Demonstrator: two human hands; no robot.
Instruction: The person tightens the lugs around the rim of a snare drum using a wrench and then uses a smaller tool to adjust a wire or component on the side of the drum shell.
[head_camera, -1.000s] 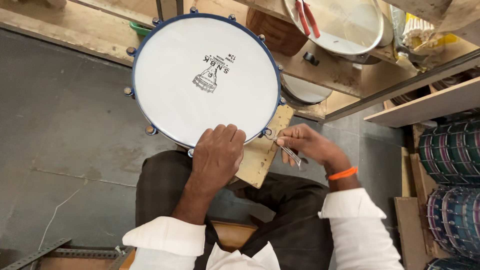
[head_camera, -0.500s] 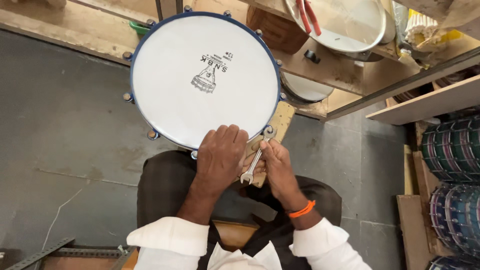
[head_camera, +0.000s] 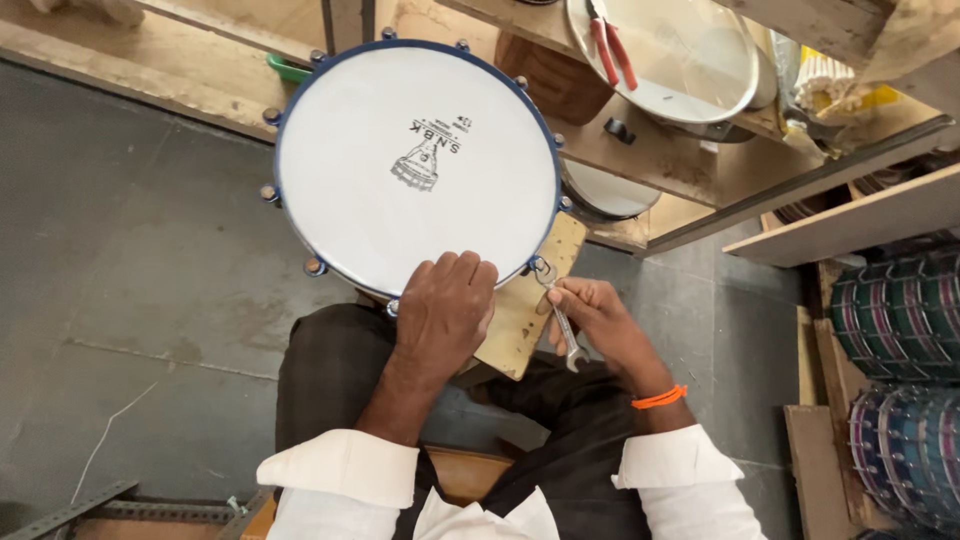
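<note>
Nearest to me are my own white cuffs and dark trousers, with an orange band (head_camera: 659, 397) on my right wrist. My left hand (head_camera: 443, 312) lies palm down on the near edge of the drum (head_camera: 400, 110), fingers together and curled slightly over the blue rim, pressing on the white head rather than gripping anything. Just to its right, my right hand (head_camera: 598, 318) is closed around a small metal spanner (head_camera: 560, 322), fingers and thumb pinching its shank. The spanner's long axis runs from near-right to far-left: the free end points back toward my lap, the working end sits at the tuning lug (head_camera: 541, 268) on the drum's near-right rim, just beyond my fingertips. So the lug lies up and a little left of my right hand, which is clearly the closer of the two to it. Under both hands a light wooden board (head_camera: 520, 315) slopes out from beneath the drum.

Farther off, more lugs ring the rim, and the grey floor (head_camera: 120, 260) spreads to the left. Beyond the drum, a wooden shelf (head_camera: 660, 155) carries another drum with red-handled pliers (head_camera: 610, 45) lying on its head. Stacked blue drum shells (head_camera: 900, 330) stand at the far right.
</note>
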